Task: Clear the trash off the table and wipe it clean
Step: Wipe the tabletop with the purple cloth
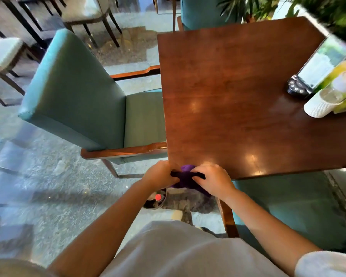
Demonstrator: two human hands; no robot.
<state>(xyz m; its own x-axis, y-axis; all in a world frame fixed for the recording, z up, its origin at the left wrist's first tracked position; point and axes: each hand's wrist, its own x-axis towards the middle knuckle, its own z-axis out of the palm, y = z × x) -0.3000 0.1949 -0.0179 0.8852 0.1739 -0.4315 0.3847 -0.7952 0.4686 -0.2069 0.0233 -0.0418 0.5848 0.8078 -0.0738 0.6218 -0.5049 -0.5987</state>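
We start at our left hand (160, 174), clenched on one end of the purple cloth (185, 177), and our right hand (212, 181), closed on the other end; the cloth is bunched between the two fists, so its long axis runs left to right, along the near edge of the table (238, 92); a fold pokes up above the knuckles and a loose tail hangs down below the right hand, past the table's edge. The cloth looks dark violet, soft and crumpled, thick enough to hold a wad; whether it is damp we cannot tell.

The relation that matters for the next move, as we judge it: the cloth sits right at the table's near left corner, and the whole bare tabletop lies forward and to the right of both hands; the right hand is the nearer one to that open surface, so it seems the natural hand to carry the wipe outward; the left is at the very corner, almost off the wood.

Further out, the wood shows glossy patches of reflected light and no loose litter that we can make out; at the far right edge stand a white ribbed cup (318, 106), a clear stand (322, 62) and some green packaging, blurred; below the corner, on the floor, a bin (155, 198) holds something with a red cap.
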